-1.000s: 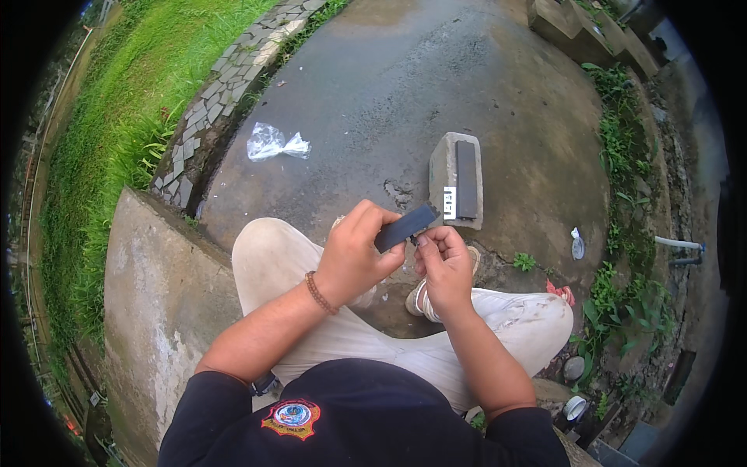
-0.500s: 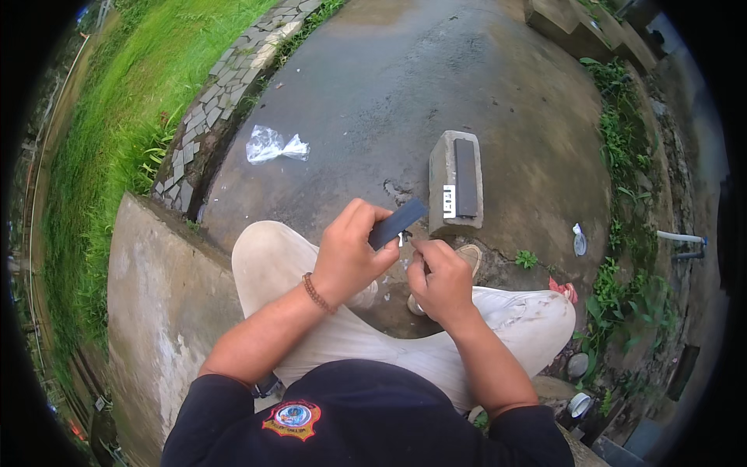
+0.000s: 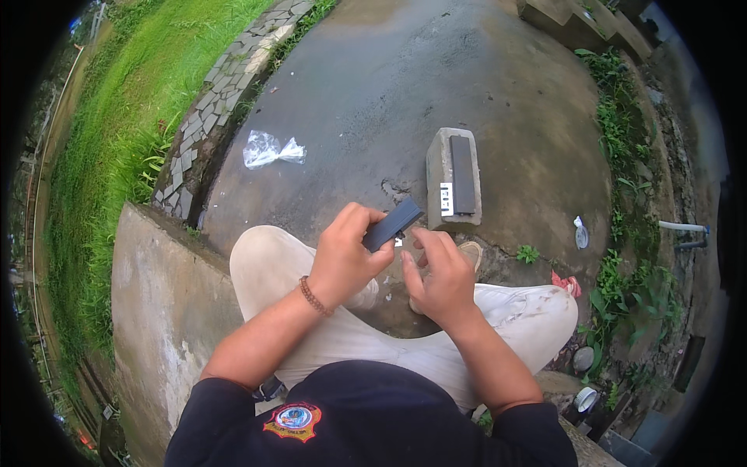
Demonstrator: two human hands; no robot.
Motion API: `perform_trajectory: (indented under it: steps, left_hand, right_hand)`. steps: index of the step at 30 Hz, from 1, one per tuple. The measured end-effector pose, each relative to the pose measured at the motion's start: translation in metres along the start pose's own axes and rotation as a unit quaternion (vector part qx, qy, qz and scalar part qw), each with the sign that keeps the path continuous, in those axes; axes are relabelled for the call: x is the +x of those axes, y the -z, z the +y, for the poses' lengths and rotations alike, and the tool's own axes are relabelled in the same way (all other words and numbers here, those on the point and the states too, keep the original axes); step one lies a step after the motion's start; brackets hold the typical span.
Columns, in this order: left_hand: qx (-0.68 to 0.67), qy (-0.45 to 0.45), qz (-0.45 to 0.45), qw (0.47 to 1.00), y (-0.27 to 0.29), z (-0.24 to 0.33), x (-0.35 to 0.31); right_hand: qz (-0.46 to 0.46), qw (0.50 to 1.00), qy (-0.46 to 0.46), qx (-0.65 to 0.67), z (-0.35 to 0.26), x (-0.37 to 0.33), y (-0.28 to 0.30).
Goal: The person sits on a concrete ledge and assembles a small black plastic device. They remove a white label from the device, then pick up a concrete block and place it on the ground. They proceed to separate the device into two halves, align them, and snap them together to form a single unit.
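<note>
My left hand (image 3: pixel 347 243) grips a flat, dark grey rectangular bar (image 3: pixel 394 222) between thumb and fingers, its far end tilted up and to the right. At the underside of the bar, a small black and white bit shows, too small to name. My right hand (image 3: pixel 442 274) is just right of the bar, thumb and fingers apart, with nothing visible between them. Its fingertips are close to the bar's end; whether they touch it I cannot tell. Ahead, a longer dark strip (image 3: pixel 463 175) lies on a concrete block (image 3: pixel 440 159), beside a small white printed card (image 3: pixel 447 199).
A clear plastic bag (image 3: pixel 264 149) lies on the concrete ground to the left. A small clear plastic piece (image 3: pixel 580 233) and a red wrapper (image 3: pixel 566 283) are at the right. A low concrete wall (image 3: pixel 167 296) stands on my left; weeds (image 3: pixel 615 296) line the right edge.
My right hand's fingers have spread from a pinch near the bar. The left hand keeps its hold, and the bar has turned slightly.
</note>
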State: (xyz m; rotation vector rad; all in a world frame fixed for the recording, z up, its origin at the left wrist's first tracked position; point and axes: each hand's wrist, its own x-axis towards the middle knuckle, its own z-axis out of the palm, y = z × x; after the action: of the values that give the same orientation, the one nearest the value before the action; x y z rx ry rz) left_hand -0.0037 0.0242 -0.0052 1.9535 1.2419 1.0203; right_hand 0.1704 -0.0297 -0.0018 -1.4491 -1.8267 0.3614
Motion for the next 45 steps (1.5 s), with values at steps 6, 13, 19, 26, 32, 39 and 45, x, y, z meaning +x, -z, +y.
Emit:
perform_trajectory:
  steps: [6, 13, 19, 26, 32, 39, 45]
  left_hand:
    - [0.006, 0.001, -0.018, 1.000, -0.001, 0.003, -0.003]
    - [0.031, -0.100, 0.019, 0.994, -0.001, 0.004, -0.003]
    - [-0.021, -0.088, -0.011, 0.996, 0.002, 0.007, -0.001]
    - [-0.030, -0.023, -0.029, 0.999, -0.001, 0.007, -0.004]
    - [-0.008, 0.014, -0.049, 0.999, -0.002, 0.004, -0.008]
    - [-0.023, 0.059, -0.058, 0.996, -0.005, 0.007, -0.012]
    - [0.020, -0.085, 0.010, 0.996, -0.010, 0.006, -0.008]
  right_hand:
    - [0.007, 0.998, -0.004, 0.054, 0.008, -0.005, -0.010]
    - [-0.062, 0.849, -0.291, 0.437, 0.015, -0.002, -0.012]
    - [-0.080, 0.709, -0.360, 0.602, 0.017, 0.000, -0.008]
    - [-0.039, 0.742, -0.379, 0.552, 0.013, 0.000, -0.017]
    - [0.032, 0.999, 0.008, -0.024, 0.016, -0.003, -0.021]
    - [0.036, 0.995, 0.039, -0.080, 0.016, -0.007, -0.026]
    - [0.005, 0.792, -0.334, 0.511, 0.012, -0.007, -0.024]
